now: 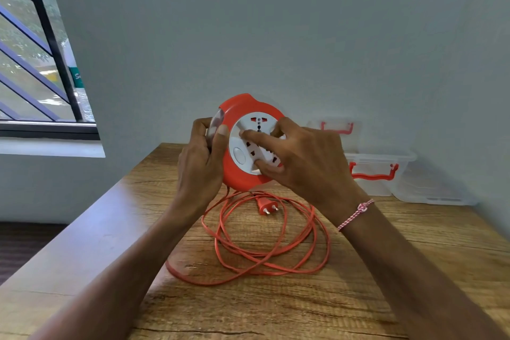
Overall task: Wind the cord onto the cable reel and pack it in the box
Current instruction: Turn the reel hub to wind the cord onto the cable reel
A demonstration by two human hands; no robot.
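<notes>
I hold a round orange cable reel (240, 110) with a white socket face upright above the table. My left hand (200, 165) grips its left rim and back. My right hand (303, 157) lies across the white face, its fingers pressed into the face's recesses. The orange cord (265, 254) hangs from the reel's underside and lies in several loose loops on the wooden table (358, 284). Its two-pin plug (266, 205) rests on the table under the reel. A clear plastic box (386, 171) with red clips stands at the back right.
The box's clear lid (335, 127) with a red clip leans against the wall behind my right hand. A barred window (41, 63) is at the left. The table's left edge (91, 229) runs diagonally, with dark floor beyond it.
</notes>
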